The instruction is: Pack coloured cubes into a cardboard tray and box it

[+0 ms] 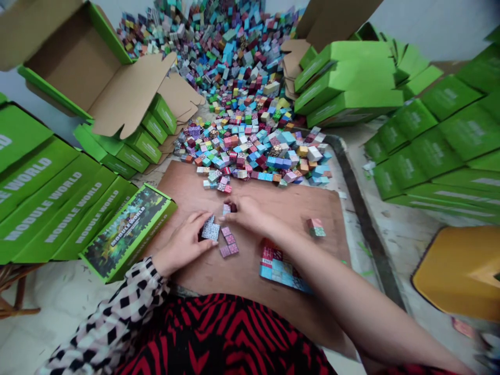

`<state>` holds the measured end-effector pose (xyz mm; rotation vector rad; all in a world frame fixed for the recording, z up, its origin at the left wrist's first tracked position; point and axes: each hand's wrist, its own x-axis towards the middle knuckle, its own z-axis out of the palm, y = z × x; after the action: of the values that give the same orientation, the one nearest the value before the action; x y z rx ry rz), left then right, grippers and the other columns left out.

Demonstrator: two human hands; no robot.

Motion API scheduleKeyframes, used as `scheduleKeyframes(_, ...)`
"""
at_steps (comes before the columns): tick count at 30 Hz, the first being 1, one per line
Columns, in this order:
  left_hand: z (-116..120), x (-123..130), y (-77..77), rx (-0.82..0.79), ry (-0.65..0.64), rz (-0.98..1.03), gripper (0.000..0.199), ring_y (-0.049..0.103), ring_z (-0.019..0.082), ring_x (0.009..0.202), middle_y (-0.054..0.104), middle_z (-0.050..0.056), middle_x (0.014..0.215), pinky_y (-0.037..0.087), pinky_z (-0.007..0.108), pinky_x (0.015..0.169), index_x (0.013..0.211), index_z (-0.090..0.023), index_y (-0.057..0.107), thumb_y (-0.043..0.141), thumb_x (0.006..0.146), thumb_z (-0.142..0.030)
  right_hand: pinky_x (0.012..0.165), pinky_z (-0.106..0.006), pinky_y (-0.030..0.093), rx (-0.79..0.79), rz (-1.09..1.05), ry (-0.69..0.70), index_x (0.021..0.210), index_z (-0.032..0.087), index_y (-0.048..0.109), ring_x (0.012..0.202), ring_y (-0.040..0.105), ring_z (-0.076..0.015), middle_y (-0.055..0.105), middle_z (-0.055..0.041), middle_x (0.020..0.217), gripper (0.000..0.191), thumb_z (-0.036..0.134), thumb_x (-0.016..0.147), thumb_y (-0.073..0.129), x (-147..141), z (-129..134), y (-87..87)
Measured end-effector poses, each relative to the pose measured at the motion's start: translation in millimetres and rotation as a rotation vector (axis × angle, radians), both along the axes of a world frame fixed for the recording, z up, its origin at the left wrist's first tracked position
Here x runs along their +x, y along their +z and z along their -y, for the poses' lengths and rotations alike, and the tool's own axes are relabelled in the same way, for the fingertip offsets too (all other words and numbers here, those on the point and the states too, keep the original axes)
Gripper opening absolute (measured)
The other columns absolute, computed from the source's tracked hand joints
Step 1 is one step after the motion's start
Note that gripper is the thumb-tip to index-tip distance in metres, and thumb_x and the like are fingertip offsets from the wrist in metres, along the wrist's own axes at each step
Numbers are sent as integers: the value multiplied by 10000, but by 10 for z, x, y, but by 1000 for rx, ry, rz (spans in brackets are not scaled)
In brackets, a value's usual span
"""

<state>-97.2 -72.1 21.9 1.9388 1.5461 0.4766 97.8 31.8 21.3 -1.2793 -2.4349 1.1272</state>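
Observation:
On the brown board, my left hand curves its thumb and fingers around a small group of speckled blue-white cube blocks. My right hand is closed in a pinch at a dark red cube block, with a light bluish block beside it; the fingers partly hide both. Several pink-purple cube blocks lie in a staggered cluster between the hands. Under my right forearm sits a flat layer of joined blocks, red and light blue, partly covered by the arm.
A large heap of coloured cubes spreads beyond the board. A red-and-green block lies at the right. Green boxes are stacked at left, with a printed box leaning by the board. More green boxes and a yellow stool stand right.

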Motion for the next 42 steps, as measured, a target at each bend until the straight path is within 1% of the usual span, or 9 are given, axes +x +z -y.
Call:
scheduleKeyframes(4,2,-3,-1,7,-6,2,667,435,277,1276,467,116,1371,366,450,1087,1355,-192,457,696,767,-394,650,-228,380,-23,-30,5,946,159,664,749,585,-134,682,-27,857,134,212,825,639,-84,16,-47)
scheduleKeyframes(10,5,10,-12,1,18,4,644,451,274,1259,474,123,1355,395,450,1065,1343,-181,464,691,775,-382,589,-225,387,-55,1,-147,988,163,653,706,594,-140,690,-29,830,234,312,809,671,-127,108,-66)
scheduleKeyframes(13,5,21,-13,31,16,6,638,469,269,1239,501,122,1326,394,443,1065,1331,-175,478,702,770,-381,611,-229,414,-69,11,-175,942,179,672,723,620,-148,704,-28,820,192,339,852,615,-154,158,-35)
scheduleKeyframes(20,29,19,-51,83,-17,-69,620,482,284,1238,493,127,1342,424,456,1037,1381,-206,444,637,824,-400,756,-251,472,-38,7,-132,988,204,704,901,658,-179,721,-54,1003,231,219,901,490,-177,183,-53)
scheduleKeyframes(26,66,6,-90,231,-137,-216,433,489,285,1214,453,144,1358,456,453,997,1313,-218,539,516,910,-376,817,-265,459,26,21,-26,1137,228,660,969,623,-188,680,-60,1078,360,110,851,476,-121,168,-44)
scheduleKeyframes(29,81,20,-81,279,-157,-305,434,477,299,1225,430,155,1407,464,473,979,1324,-204,528,496,923,-365,777,-279,445,175,97,139,1231,248,602,947,592,-192,599,-87,1137,422,116,852,471,-69,137,-10)
scheduleKeyframes(32,86,41,-55,301,-174,-363,434,526,299,1140,467,148,1404,495,488,917,1326,-192,525,488,928,-360,684,-262,414,276,206,277,1124,218,645,829,574,-169,576,-91,1060,321,147,891,435,-34,92,49)
scheduleKeyframes(37,78,36,-31,297,-206,-359,423,530,296,1130,495,144,1390,486,492,923,1313,-174,535,489,929,-347,689,-261,392,313,332,205,972,148,624,814,563,-166,598,-106,1019,197,236,928,453,72,61,176)
scheduleKeyframes(42,58,8,-22,245,-191,-263,455,473,293,1232,469,133,1408,447,487,983,1346,-193,489,511,915,-335,654,-277,407,264,478,108,1092,149,580,755,577,-166,574,-120,1050,242,182,922,411,263,248,373)
